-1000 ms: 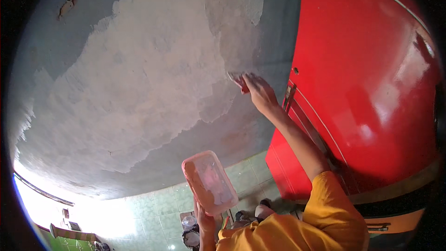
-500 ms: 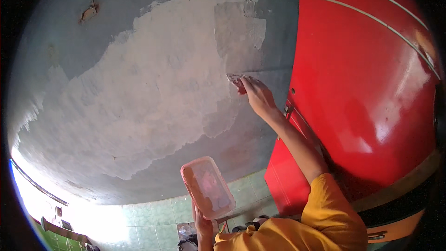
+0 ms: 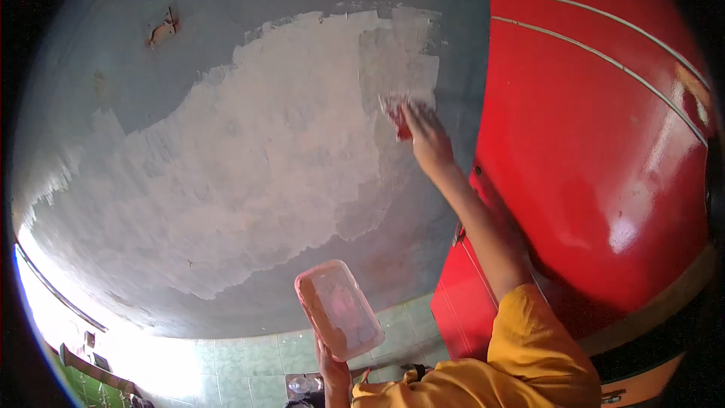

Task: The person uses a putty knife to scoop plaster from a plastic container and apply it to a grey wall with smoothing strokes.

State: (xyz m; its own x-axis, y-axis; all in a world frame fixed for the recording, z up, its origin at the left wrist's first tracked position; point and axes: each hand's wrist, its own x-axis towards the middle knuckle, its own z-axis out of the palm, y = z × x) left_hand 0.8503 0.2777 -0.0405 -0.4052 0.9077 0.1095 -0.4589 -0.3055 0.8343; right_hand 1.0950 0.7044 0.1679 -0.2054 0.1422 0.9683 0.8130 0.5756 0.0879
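My right hand (image 3: 428,136) is closed on a putty spreader (image 3: 396,115), reddish and smeared with pale paste. Its blade is at the wall, by the right side of a broad pale putty patch (image 3: 287,136) on the grey wall (image 3: 226,0); motion blurs the blade, so I cannot tell whether it touches. Lower down, my left hand (image 3: 332,366) grips the bottom end of a shallow, translucent plastic tray (image 3: 364,316), held tilted in front of the wall. Brownish putty (image 3: 321,313) lies along the tray's left side, with a thin pinkish-white smear across its base.
To the right stands a glossy red panel (image 3: 559,128) with two pale curved strips; a red lower section (image 3: 461,295) adjoins it. Pale green tiles (image 3: 264,355) run below the wall. A chipped spot (image 3: 161,32) marks the upper left wall. Bright light glares at lower left.
My right hand has moved up the wall with the spreader, and pale putty covers more of the patch's upper right part. The view has shifted slightly; the tray stays nearly in place.
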